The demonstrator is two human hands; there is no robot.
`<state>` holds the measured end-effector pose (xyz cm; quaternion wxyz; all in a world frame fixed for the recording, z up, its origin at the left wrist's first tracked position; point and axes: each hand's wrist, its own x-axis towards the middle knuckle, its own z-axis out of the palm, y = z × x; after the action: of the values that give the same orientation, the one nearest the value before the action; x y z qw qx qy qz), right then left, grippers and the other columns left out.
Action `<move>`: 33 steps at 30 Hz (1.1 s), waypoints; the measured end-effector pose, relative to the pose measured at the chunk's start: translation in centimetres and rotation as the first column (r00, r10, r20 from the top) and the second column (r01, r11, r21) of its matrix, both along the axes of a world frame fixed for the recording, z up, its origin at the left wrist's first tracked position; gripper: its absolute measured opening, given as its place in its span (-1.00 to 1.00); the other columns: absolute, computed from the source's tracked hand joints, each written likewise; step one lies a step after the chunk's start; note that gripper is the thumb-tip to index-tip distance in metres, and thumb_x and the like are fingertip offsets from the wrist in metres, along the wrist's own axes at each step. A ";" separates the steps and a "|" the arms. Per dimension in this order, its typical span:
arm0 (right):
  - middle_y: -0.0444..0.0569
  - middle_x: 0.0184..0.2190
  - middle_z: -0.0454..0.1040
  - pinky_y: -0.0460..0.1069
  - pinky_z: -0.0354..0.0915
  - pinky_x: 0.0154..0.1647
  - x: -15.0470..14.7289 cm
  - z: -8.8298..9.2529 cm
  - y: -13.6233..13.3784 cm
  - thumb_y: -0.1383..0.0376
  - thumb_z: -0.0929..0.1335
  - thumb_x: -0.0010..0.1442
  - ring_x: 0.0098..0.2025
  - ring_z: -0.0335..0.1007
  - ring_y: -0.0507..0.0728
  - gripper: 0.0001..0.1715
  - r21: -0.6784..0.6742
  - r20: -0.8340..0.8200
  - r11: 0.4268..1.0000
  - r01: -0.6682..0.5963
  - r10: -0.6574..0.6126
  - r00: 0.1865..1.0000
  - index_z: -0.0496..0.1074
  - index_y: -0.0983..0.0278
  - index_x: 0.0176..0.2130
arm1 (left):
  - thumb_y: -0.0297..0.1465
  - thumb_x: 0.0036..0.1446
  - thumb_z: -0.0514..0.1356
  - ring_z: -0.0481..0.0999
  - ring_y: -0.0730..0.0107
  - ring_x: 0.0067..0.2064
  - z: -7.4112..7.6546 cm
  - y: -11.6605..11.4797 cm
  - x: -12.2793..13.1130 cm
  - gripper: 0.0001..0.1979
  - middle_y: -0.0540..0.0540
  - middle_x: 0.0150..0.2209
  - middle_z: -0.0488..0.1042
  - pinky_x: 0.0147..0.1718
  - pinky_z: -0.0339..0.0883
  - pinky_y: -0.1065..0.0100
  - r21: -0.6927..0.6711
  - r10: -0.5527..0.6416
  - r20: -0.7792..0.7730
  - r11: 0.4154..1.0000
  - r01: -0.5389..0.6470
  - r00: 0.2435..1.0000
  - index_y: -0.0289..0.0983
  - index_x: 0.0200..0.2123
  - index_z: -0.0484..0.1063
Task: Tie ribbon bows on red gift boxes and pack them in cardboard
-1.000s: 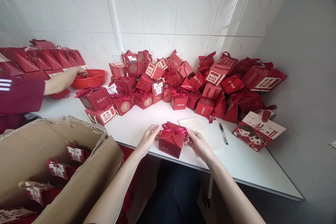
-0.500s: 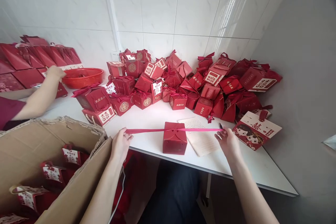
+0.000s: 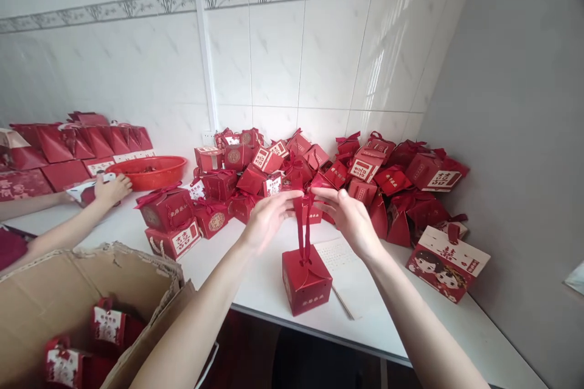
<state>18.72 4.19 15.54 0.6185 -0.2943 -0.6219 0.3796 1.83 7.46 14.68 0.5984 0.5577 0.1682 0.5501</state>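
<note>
A small red gift box (image 3: 306, 289) with gold lettering stands on the white table near its front edge. From its top, two strands of dark red ribbon (image 3: 301, 228) rise nearly upright and close together. My left hand (image 3: 269, 219) pinches the ribbon's upper part from the left. Opposite it, my right hand (image 3: 353, 219) pinches the ribbon from the right, fingertips near those of the left. A sheet of written paper (image 3: 333, 255) lies behind and beside the box, with a pen-like stick (image 3: 343, 302) on it.
Behind my hands, many red gift boxes (image 3: 365, 164) are heaped against the tiled wall. A cardboard carton (image 3: 150, 322) with red boxes stands at lower left. A red basin (image 3: 155, 171) and a co-worker's hand (image 3: 113, 188) holding a package are farther left. A printed box (image 3: 449, 264) stands right.
My hands have come up and together from wide apart, so the ribbon rises instead of stretching sideways. The box has been turned. The co-worker's hands now hold a package, and my view has tilted up.
</note>
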 end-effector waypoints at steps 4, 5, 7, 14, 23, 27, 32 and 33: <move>-0.02 0.03 0.35 0.10 0.10 0.12 -0.4 0.4 -0.1 -0.07 0.20 0.16 0.08 0.23 0.19 -0.47 0.051 0.168 0.998 0.021 -0.029 0.985 0.44 0.20 -0.09 | -0.35 0.03 0.15 0.42 0.24 -0.10 0.4 -0.5 0.2 -0.72 -0.18 -0.16 0.51 -0.10 0.25 0.27 0.039 -0.035 -0.048 0.999 0.037 0.998 -0.32 -0.19 0.49; -0.02 0.04 0.34 0.10 0.10 0.12 -0.4 0.4 -0.1 -0.06 0.19 0.17 0.07 0.23 0.19 -0.48 0.043 0.180 0.999 0.026 -0.033 0.983 0.43 0.19 -0.08 | -0.35 0.03 0.15 0.42 0.24 -0.10 0.4 -0.6 0.2 -0.72 -0.18 -0.17 0.51 -0.10 0.24 0.27 0.038 -0.033 -0.053 0.999 0.035 0.998 -0.33 -0.19 0.49; -0.03 0.00 0.38 0.10 0.11 0.10 -0.1 0.4 -0.3 -0.04 0.19 0.18 0.04 0.26 0.17 -0.50 0.031 0.158 0.999 0.033 -0.038 0.987 0.44 0.19 -0.09 | -0.35 0.02 0.15 0.43 0.24 -0.11 0.4 -0.6 0.1 -0.71 -0.19 -0.19 0.51 -0.09 0.24 0.26 0.035 -0.018 -0.057 0.999 0.020 0.998 -0.34 -0.19 0.48; -0.14 -0.81 0.25 0.13 0.30 -0.31 3.8 -0.3 -2.5 -0.04 0.27 0.02 -0.71 0.22 0.06 -0.42 -0.132 0.231 0.971 -0.198 0.224 0.947 0.19 0.21 -0.81 | -0.38 -0.07 0.15 0.26 0.13 0.08 -2.2 2.1 -2.1 -0.59 -0.21 0.02 0.32 0.02 0.15 0.18 0.226 0.669 -0.182 0.742 -0.631 0.721 -0.29 -0.08 0.34; -0.11 -0.67 0.36 -0.06 0.07 -0.57 3.5 -7.1 -1.1 -0.03 0.31 0.02 -0.63 0.25 0.05 -0.56 -0.288 0.831 0.911 0.296 0.084 0.550 0.24 0.23 -0.60 | -0.30 -0.02 0.15 0.45 0.21 -0.19 -8.5 1.2 -1.4 -0.79 -0.07 -0.23 0.49 -0.18 0.24 0.31 0.295 0.221 -0.763 0.955 0.024 0.607 -0.19 -0.28 0.45; -0.12 -0.66 0.35 -0.05 0.06 -0.53 2.8 -9.1 -2.1 0.06 0.35 0.01 -0.58 0.24 0.08 -0.66 -0.183 0.864 0.888 0.421 -0.059 0.501 0.19 0.21 -0.53 | -0.13 -0.10 0.20 0.42 0.28 -0.37 -9.2 -0.2 -2.0 -0.73 -0.01 -0.44 0.45 -0.42 0.22 0.38 0.335 0.325 -0.803 0.939 -0.073 0.500 -0.21 -0.45 0.37; -0.15 -0.63 0.35 -0.04 0.13 -0.48 2.1 -9.7 -3.7 0.03 0.21 0.16 -0.55 0.29 0.09 -0.71 -0.275 0.771 0.893 0.356 -0.017 0.637 0.20 0.20 -0.33 | 0.08 -0.13 0.12 0.25 0.42 -0.73 -9.3 -2.6 -2.9 -0.54 0.08 -0.73 0.30 -0.73 0.03 0.44 0.044 0.069 -0.931 0.996 -0.078 0.358 -0.21 -0.53 0.19; -0.16 -0.62 0.36 -0.05 0.13 -0.50 2.0 -9.9 -3.9 0.00 0.22 0.15 -0.55 0.30 0.09 -0.68 -0.308 0.743 0.896 0.320 0.017 0.669 0.19 0.19 -0.29 | 0.09 -0.11 0.09 0.22 0.43 -0.76 -9.2 -3.0 -3.0 -0.53 0.08 -0.75 0.28 -0.75 0.00 0.44 -0.014 0.015 -0.934 0.997 -0.079 0.356 -0.21 -0.53 0.17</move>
<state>20.72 0.33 5.67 0.2723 -0.5966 -0.6931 0.2991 -1.18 4.44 5.45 0.3971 0.7490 0.5090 0.1492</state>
